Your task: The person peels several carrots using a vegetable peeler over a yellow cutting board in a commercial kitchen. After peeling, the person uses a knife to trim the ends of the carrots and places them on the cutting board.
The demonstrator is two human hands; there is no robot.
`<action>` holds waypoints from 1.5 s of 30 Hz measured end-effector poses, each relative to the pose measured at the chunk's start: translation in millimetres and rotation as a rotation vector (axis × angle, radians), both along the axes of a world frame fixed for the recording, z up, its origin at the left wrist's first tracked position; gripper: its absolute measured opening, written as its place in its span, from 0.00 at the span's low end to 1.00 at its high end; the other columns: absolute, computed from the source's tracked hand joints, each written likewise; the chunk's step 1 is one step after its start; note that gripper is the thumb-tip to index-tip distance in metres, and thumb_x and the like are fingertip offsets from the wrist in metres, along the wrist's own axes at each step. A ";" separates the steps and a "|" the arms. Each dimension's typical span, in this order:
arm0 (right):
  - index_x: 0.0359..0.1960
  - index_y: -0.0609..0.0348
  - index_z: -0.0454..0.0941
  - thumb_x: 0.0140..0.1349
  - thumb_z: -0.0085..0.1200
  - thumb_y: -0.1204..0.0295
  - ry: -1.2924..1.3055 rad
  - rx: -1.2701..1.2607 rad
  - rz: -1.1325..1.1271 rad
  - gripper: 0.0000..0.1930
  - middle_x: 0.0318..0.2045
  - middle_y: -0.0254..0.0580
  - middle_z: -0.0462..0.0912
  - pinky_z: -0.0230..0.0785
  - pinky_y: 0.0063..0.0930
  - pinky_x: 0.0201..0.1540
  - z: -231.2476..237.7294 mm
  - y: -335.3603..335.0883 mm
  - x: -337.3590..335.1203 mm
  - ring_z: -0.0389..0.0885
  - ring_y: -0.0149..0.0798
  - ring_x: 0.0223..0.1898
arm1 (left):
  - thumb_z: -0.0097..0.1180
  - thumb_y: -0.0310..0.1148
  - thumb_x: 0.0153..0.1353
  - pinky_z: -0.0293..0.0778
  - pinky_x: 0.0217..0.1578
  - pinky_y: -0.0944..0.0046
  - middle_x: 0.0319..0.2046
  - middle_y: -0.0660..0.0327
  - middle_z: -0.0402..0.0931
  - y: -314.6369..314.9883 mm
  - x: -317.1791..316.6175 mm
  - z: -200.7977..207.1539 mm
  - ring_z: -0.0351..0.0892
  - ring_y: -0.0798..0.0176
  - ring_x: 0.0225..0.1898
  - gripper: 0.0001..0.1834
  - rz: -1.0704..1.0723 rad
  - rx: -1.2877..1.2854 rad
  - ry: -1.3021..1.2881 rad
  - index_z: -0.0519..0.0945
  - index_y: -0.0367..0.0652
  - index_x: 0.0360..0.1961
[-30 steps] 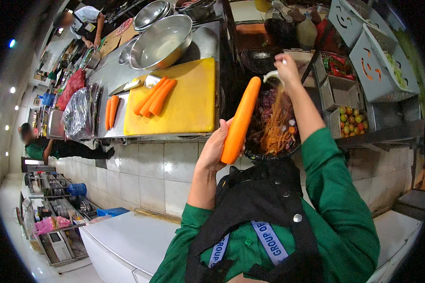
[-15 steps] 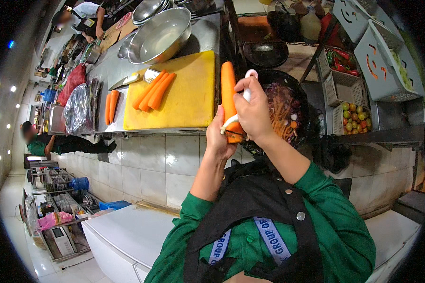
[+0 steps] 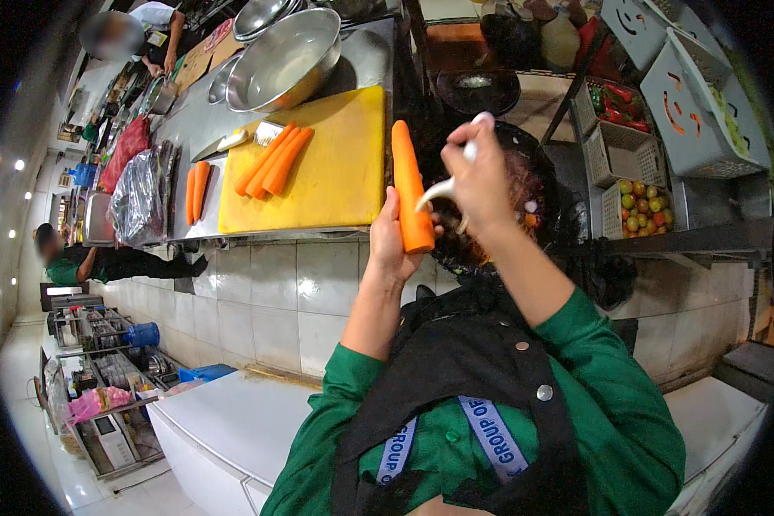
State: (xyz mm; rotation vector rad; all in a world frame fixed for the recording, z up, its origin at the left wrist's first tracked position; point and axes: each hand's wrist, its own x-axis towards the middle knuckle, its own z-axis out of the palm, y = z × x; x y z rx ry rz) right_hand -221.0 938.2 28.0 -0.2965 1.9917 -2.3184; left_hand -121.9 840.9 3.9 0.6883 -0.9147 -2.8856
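Note:
My left hand (image 3: 389,243) is closed round the lower part of a bright orange peeled carrot (image 3: 410,185), which stands nearly upright in the view. My right hand (image 3: 483,185) grips a white-handled peeler (image 3: 439,193); its head is close to the carrot's right side, and I cannot tell whether it touches. Below my right hand is a dark bin (image 3: 537,163) with peelings in it, partly hidden by my hand. To the left, several peeled carrots (image 3: 271,163) lie on a yellow cutting board (image 3: 335,163). Two more carrots (image 3: 196,191) lie on the steel counter beside it.
A knife (image 3: 230,141) lies at the board's far left corner, below a large steel bowl (image 3: 285,60). Plastic baskets of tomatoes (image 3: 645,206) and red peppers (image 3: 615,107) stand on a rack at right. Two people work at far left.
My right hand has lifted up and to the right with the peeler, away from the carrot's base. The carrot has shifted slightly left and down in the view.

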 end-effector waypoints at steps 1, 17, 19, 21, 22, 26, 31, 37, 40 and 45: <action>0.32 0.59 0.68 0.54 0.48 0.81 0.065 -0.035 -0.023 0.06 0.32 0.39 0.69 0.64 0.25 0.41 -0.9 -6.2 19.2 0.70 0.32 0.35 | 0.30 0.53 0.69 0.76 0.35 0.59 0.37 0.57 0.74 -0.8 -0.4 1.1 0.77 0.60 0.35 0.26 -0.063 -0.049 -0.009 0.68 0.43 0.49; 0.34 0.59 0.65 0.53 0.45 0.80 0.174 0.051 -0.189 0.06 0.30 0.38 0.70 0.65 0.30 0.40 14.0 14.9 -78.2 0.71 0.36 0.33 | 0.28 0.52 0.69 0.74 0.29 0.64 0.29 0.57 0.74 9.7 10.5 14.3 0.74 0.63 0.26 0.25 -0.088 -0.124 0.085 0.66 0.43 0.52; 0.31 0.58 0.66 0.54 0.49 0.81 0.170 -0.004 -0.050 0.06 0.33 0.32 0.62 0.58 0.21 0.40 5.0 13.3 -30.4 0.62 0.28 0.33 | 0.27 0.51 0.70 0.75 0.30 0.63 0.30 0.57 0.74 8.8 5.8 5.0 0.75 0.63 0.29 0.23 -0.051 -0.048 -0.004 0.67 0.44 0.47; 0.31 0.59 0.67 0.53 0.49 0.82 0.029 -0.080 0.022 0.06 0.32 0.32 0.62 0.58 0.20 0.43 1.2 6.6 8.2 0.63 0.28 0.34 | 0.28 0.50 0.70 0.75 0.31 0.62 0.30 0.57 0.74 9.6 0.9 2.6 0.76 0.62 0.31 0.22 -0.041 -0.056 -0.093 0.68 0.45 0.45; 0.31 0.59 0.67 0.54 0.48 0.82 0.067 -0.060 0.017 0.06 0.33 0.33 0.62 0.58 0.23 0.46 0.8 3.3 22.9 0.64 0.29 0.35 | 0.29 0.49 0.70 0.75 0.32 0.62 0.35 0.58 0.74 11.6 0.3 4.1 0.76 0.63 0.32 0.22 -0.031 -0.073 -0.114 0.66 0.46 0.52; 0.31 0.59 0.67 0.55 0.45 0.83 0.068 0.067 0.090 0.05 0.33 0.36 0.67 0.57 0.30 0.54 6.2 -1.8 17.0 0.67 0.31 0.39 | 0.33 0.48 0.70 0.74 0.29 0.68 0.43 0.63 0.73 27.8 -1.7 23.3 0.75 0.69 0.29 0.28 0.062 -0.146 0.044 0.54 0.46 0.67; 0.29 0.58 0.70 0.51 0.48 0.77 0.354 0.215 -0.289 0.03 0.30 0.48 0.76 0.70 0.40 0.37 -1.8 0.6 -119.5 0.79 0.50 0.31 | 0.35 0.46 0.70 0.72 0.30 0.72 0.39 0.64 0.71 21.2 14.9 45.4 0.71 0.72 0.29 0.29 -0.270 -0.322 0.155 0.53 0.45 0.67; 0.29 0.60 0.65 0.56 0.45 0.80 0.121 0.203 -0.381 0.03 0.37 0.42 0.62 0.61 0.32 0.46 -26.5 20.2 -115.6 0.67 0.39 0.38 | 0.35 0.48 0.69 0.73 0.27 0.71 0.37 0.66 0.71 11.2 12.5 31.0 0.70 0.73 0.27 0.30 -0.241 -0.311 0.149 0.55 0.46 0.67; 0.31 0.58 0.66 0.56 0.45 0.81 0.094 -0.094 -0.125 0.04 0.35 0.38 0.66 0.63 0.29 0.44 -13.3 2.0 -18.3 0.67 0.33 0.36 | 0.34 0.48 0.69 0.74 0.28 0.70 0.39 0.66 0.71 11.6 8.9 25.6 0.72 0.72 0.28 0.29 -0.164 -0.287 0.052 0.54 0.47 0.67; 0.33 0.57 0.69 0.52 0.48 0.82 0.130 -0.043 -0.012 0.07 0.29 0.37 0.70 0.64 0.29 0.32 -28.5 -9.7 -71.3 0.69 0.33 0.29 | 0.38 0.49 0.67 0.74 0.26 0.66 0.33 0.62 0.72 9.3 18.3 24.3 0.73 0.67 0.29 0.29 -0.204 -0.321 -0.019 0.57 0.50 0.66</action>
